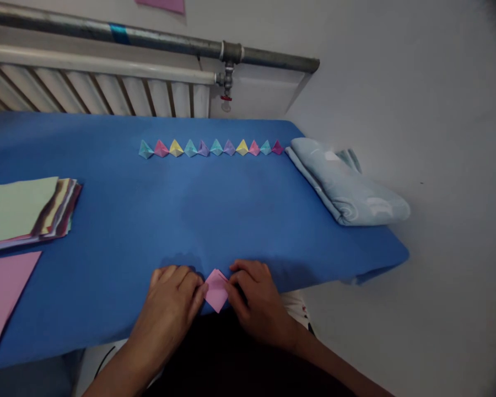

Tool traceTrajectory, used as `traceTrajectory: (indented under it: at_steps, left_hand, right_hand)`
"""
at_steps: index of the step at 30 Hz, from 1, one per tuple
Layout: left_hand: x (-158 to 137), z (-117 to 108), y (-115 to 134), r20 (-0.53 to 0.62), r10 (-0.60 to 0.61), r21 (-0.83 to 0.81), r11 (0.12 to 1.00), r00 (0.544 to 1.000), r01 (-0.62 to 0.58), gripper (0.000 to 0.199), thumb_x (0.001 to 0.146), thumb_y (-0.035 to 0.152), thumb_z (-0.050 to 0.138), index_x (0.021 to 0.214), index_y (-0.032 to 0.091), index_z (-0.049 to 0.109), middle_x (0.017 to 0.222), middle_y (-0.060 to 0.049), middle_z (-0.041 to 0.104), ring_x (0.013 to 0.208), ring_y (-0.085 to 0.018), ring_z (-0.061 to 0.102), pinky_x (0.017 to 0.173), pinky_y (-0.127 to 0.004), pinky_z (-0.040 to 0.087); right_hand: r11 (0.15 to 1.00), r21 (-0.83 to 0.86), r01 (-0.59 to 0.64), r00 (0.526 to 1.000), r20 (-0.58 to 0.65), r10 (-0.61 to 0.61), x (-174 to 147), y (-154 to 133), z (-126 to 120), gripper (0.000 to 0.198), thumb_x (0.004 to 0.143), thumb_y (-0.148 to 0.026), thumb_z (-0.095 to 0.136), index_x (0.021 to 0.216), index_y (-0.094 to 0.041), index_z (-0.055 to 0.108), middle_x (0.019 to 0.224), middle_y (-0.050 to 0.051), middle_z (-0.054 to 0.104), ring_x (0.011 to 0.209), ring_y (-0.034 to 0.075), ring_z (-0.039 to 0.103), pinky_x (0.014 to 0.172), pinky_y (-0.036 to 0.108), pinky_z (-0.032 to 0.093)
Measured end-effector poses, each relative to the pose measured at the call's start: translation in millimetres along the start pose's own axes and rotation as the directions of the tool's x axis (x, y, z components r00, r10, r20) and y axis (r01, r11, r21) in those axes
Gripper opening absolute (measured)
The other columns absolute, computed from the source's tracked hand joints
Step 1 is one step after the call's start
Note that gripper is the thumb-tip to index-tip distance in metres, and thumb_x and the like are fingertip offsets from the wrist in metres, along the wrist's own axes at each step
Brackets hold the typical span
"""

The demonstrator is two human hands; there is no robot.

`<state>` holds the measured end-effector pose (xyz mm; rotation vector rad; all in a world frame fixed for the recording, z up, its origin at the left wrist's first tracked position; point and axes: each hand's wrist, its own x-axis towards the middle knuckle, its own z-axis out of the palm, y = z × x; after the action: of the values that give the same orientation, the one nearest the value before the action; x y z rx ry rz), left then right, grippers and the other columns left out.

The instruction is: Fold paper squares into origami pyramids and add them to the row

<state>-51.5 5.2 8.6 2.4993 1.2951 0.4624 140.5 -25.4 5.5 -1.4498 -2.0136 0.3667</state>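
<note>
A small pink folded paper (pixel 217 292), diamond-shaped with layered flaps at its top corner, is at the front edge of the blue-covered table. My left hand (pixel 169 298) pinches its left corner between thumb and curled fingers. On the other side, my right hand (pixel 256 298) grips the right corner the same way. Farther back, a row of several folded paper pieces (pixel 203 148) in teal, pink, yellow and purple runs across the table.
Stacked coloured paper sheets (pixel 20 207) lie at the left, with pink sheets (pixel 8 298) in front of them. A folded light-blue cloth (pixel 347 182) rests at the right edge by the wall. Behind the blue table cover (pixel 119 220) stand a radiator (pixel 107 91) and a metal pipe (pixel 169 43).
</note>
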Motion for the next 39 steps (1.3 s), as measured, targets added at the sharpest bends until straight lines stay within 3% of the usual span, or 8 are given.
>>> traceTrajectory:
  at_steps: [21,39]
  left_hand:
    - [7.1,-3.4,4.5,0.032,-0.092,0.083,0.993,0.995,0.089,0.028,0.094,0.029,0.042,0.072,0.02,0.056,0.073,-0.003,0.06,0.072,-0.023,0.051,0.071,-0.037,0.029]
    - [4.2,-2.8,5.1,-0.018,-0.18,-0.001,0.984,0.983,0.18,0.018,0.087,0.028,0.053,0.071,0.02,0.057,0.072,0.0,0.061,0.072,-0.02,0.053,0.071,-0.036,0.03]
  right_hand:
    - [0.982,0.066,-0.179,0.98,0.097,0.172,9.7,-4.6,-6.4,0.012,0.084,-0.012,0.058,0.073,-0.017,0.055,0.097,0.008,0.06,0.093,0.022,0.054,0.082,0.041,0.04]
    - [0.98,0.084,-0.181,0.982,0.07,0.176,8.4,-3.0,-4.1,0.015,0.082,-0.013,0.058,0.071,-0.019,0.05,0.095,0.006,0.06,0.091,0.02,0.054,0.083,0.038,0.04]
